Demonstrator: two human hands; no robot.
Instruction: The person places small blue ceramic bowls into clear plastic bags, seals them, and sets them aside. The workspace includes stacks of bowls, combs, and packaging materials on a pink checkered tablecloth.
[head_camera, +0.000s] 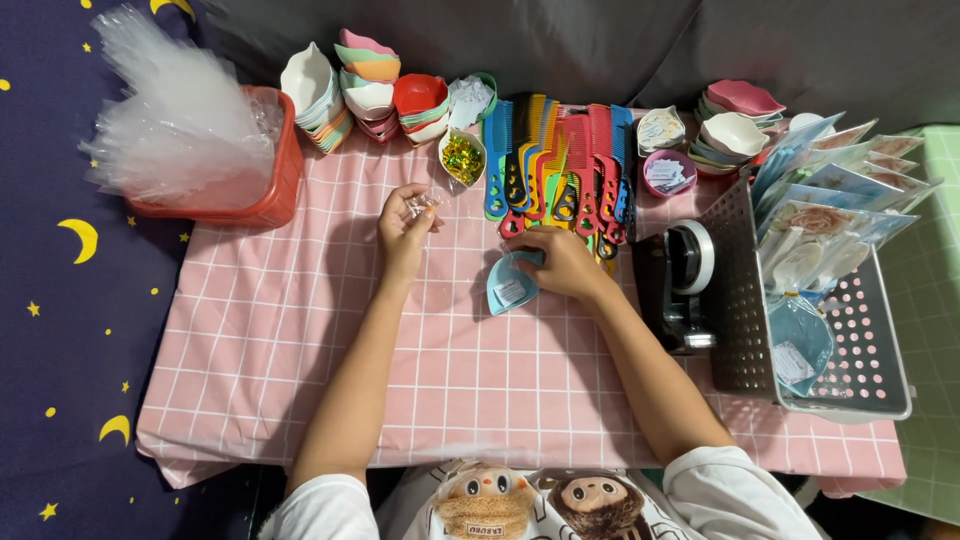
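My left hand (403, 228) is raised a little over the pink checked cloth (300, 330) and pinches a small clear plastic bag (423, 203) at its fingertips. My right hand (562, 262) rests on a small light-blue leaf-shaped dish (508, 286) with a white slip of paper in it, gripping its far edge. Just beyond the right hand lies a row of coloured combs (555, 160). A small white dish of gold and green sequins (462, 156) sits just past the left hand.
A red basket (270, 190) stuffed with clear bags stands at the far left. Stacks of coloured dishes (370, 90) line the back edge. A black tape dispenser (685, 275) and a grey perforated tray (745, 300) of packed items stand on the right.
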